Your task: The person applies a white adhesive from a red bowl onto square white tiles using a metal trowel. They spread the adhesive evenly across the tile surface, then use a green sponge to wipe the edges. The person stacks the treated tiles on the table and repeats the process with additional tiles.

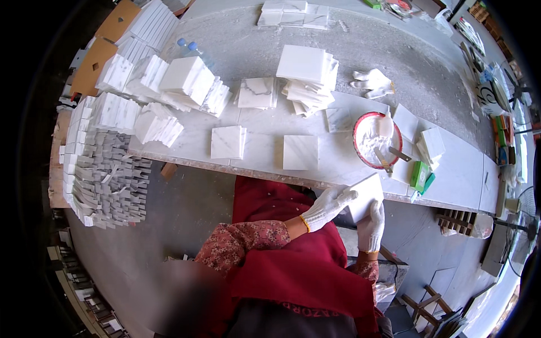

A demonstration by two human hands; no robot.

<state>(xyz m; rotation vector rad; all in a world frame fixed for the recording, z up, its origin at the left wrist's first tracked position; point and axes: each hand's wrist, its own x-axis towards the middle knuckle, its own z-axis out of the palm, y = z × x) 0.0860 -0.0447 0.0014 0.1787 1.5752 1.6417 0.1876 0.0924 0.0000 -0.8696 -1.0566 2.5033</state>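
A square white marble tile [367, 194] is held in front of me at the table's near edge, tilted up. My left hand [327, 208], in a white knit glove, grips its left side. On the lower right side my right hand [371, 226], gloved the same way, closes on it too. Just beyond stands a red-rimmed bowl [356, 135] of white paste, with putty knives and a white bottle [386, 126] in it. A green box [418, 175] lies right of the bowl. One single tile [300, 152] rests flat on the table, left of my hands.
Tile stacks stand on the table [259, 169]: a tall one [301, 63], a short one [256, 93], and a pair of tiles [226, 142]. Several leaning stacks [183, 79] fill the left side, near two bottles [193, 48]. A spare glove [372, 83] lies beyond the bowl.
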